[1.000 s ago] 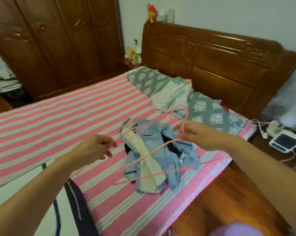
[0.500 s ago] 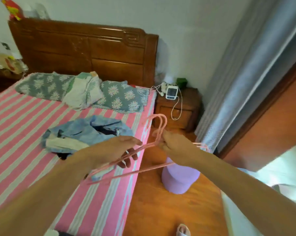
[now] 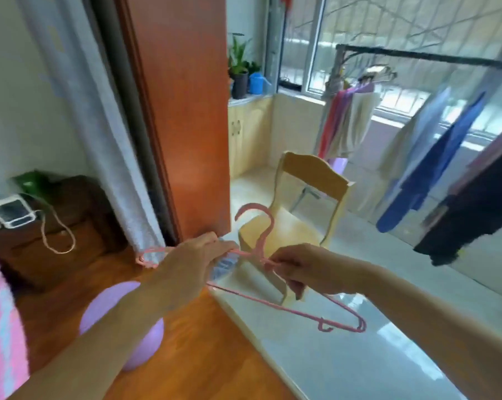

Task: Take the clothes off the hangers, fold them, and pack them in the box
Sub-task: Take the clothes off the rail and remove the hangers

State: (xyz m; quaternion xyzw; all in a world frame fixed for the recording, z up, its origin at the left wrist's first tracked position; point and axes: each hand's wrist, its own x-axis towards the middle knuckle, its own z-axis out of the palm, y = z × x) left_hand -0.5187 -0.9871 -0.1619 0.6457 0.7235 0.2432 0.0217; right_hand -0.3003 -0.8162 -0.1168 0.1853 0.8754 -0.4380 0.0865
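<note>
Clothes (image 3: 434, 168) are hanging on the dark rail (image 3: 417, 56) out on the balcony, well apart from both hands, past the wooden chair (image 3: 307, 203); the task's work is waiting there. The person is carrying an empty pink hanger (image 3: 261, 255) (possibly more than one, since the wire looks doubled at the far right end) and facing the doorway beside the brown door panel (image 3: 183, 111). By my reading, the step in hand is getting rid of bare hangers before fetching the next garment, so the task is looking only partly done; no box is showing in this view. The next move is calling for somewhere to set the hanger down, then a reach up to the rail to lift a garment off by its hook.

The left hand (image 3: 192, 261) is gripping the hanger's left shoulder, fingers curled over the wire. The right hand (image 3: 304, 269) is pinching the hanger just below the hook, thumb and fingers closed on the neck, with the bottom bar running out under it to the right. A lilac stool (image 3: 120, 321) is sitting on the wood floor below the left forearm.
</note>
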